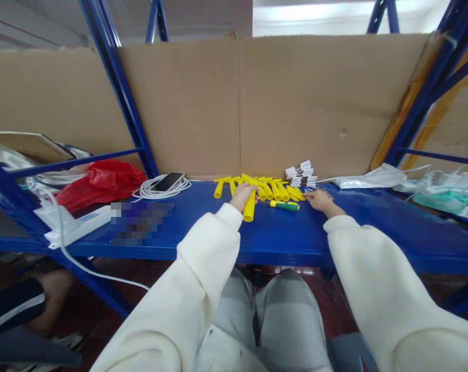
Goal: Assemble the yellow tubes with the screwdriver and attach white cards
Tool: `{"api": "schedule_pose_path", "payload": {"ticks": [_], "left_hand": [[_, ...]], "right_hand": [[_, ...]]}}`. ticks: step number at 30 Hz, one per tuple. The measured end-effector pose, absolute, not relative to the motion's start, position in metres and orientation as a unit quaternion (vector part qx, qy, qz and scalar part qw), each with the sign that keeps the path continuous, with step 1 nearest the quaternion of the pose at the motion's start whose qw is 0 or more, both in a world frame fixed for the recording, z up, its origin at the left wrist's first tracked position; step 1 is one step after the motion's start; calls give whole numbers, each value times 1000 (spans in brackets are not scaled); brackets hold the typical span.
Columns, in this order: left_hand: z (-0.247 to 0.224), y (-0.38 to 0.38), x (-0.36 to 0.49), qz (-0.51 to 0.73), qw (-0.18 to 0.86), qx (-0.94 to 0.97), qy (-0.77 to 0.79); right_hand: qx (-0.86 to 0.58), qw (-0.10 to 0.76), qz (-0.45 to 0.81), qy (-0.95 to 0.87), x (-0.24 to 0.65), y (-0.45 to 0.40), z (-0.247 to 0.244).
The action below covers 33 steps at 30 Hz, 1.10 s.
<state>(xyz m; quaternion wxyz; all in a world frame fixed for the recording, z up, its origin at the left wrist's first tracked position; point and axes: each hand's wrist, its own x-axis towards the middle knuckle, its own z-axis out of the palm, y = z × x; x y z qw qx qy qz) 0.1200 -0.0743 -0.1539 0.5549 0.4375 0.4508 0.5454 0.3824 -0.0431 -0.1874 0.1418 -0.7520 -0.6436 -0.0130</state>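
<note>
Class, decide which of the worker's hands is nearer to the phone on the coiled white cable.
The left. The left hand grips a yellow piece to the right of the phone; the right hand is farther right, beyond the screwdriver.

"What stands behind that smooth blue metal table (pixel 412 222)?"
"A broad brown cardboard sheet (pixel 296 103), creased top to bottom, between blue metal posts (pixel 120 88)."
"And the light?"
"A bright white band (pixel 315 10) above the cardboard; down below, dark reddish flooring (pixel 330 299)."

We wear cream sleeves (pixel 203 258); our counter (pixel 203 217) is blue, our tubes (pixel 248 211) yellow, the screwdriver handle (pixel 287 206) green and yellow.
</note>
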Motion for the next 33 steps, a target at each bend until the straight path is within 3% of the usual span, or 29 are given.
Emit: {"api": "schedule_pose_path", "payload": {"ticks": [8, 25, 33], "left_hand": [[-152, -78, 120, 546, 556, 432, 453], [-155, -77, 121, 527, 518, 473, 479], [-155, -76, 121, 519, 502, 493, 486]], "right_hand": [[-791, 224, -25, -569, 405, -51, -184], [-798, 150, -5, -583, 401, -52, -184], [-778, 191, -26, -598, 405, -48, -192]]}}
